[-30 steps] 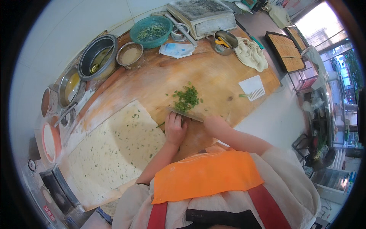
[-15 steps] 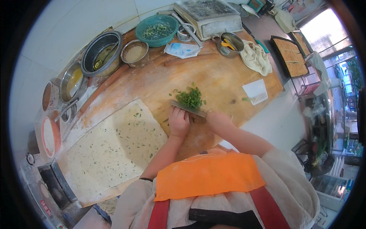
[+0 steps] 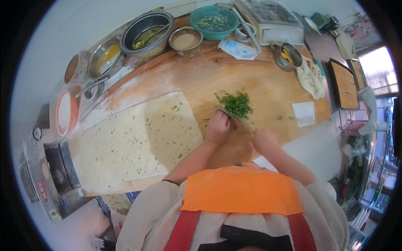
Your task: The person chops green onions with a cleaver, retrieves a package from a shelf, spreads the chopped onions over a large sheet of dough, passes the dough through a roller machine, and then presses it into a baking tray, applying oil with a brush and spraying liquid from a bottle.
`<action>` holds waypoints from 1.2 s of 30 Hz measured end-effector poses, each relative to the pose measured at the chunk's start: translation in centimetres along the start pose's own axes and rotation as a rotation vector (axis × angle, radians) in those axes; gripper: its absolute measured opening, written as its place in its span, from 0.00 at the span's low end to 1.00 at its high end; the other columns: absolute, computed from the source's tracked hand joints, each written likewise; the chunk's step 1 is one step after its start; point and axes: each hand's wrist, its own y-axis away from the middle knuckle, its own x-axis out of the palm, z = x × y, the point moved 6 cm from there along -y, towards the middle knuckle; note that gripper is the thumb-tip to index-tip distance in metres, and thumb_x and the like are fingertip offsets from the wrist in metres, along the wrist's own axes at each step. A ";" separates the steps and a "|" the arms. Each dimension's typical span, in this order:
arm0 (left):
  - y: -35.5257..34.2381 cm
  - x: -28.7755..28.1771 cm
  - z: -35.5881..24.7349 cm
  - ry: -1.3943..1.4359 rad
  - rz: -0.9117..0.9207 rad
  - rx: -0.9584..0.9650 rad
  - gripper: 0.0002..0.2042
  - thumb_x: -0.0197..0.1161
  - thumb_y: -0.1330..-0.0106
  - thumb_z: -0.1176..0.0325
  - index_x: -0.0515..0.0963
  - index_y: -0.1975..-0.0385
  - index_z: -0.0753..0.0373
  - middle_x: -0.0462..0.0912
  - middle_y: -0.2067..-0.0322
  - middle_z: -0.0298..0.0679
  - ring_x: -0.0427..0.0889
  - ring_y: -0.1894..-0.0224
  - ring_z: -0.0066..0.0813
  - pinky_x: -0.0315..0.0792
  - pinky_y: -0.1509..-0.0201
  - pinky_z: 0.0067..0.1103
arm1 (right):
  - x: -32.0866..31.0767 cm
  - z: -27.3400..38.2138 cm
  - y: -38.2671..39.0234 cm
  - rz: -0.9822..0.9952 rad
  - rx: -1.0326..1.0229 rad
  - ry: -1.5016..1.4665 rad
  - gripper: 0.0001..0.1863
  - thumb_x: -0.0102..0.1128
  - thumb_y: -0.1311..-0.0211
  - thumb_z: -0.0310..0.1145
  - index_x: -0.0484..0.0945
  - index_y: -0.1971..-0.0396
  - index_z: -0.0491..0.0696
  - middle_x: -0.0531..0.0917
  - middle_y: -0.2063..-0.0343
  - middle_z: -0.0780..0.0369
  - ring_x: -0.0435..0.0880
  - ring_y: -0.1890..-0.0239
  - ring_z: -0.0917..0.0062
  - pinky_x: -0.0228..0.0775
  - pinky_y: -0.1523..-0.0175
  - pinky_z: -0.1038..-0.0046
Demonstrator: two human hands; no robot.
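Greens (image 3: 237, 105) lay just right of mid-frame, probably light and soft, best scooped from beneath. The right hand (image 3: 265, 141) was closed round the knife (image 3: 236, 119); the left hand (image 3: 218, 128) curled beside it, any hold hidden.

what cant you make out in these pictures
All in the head view:
Handle of the knife: hidden in the right hand.
Fingertips of the left hand, and anything under them: hidden by its curled fingers.
Near edge of the table: partly hidden by the person's arms and body.
Black strap: cut off by the lower edge.
Clutter at right: too small and blurred near the fisheye rim.
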 end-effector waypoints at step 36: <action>1.5 -2.4 -0.9 -0.098 0.016 0.053 0.08 0.63 0.49 0.77 0.78 0.69 0.67 0.78 0.64 0.46 0.77 0.61 0.46 0.75 0.58 0.33 | 2.3 0.4 -0.6 0.129 -0.041 -0.103 0.08 0.58 0.46 0.30 0.82 0.71 0.42 0.84 0.72 0.50 0.84 0.64 0.54 0.76 0.59 0.58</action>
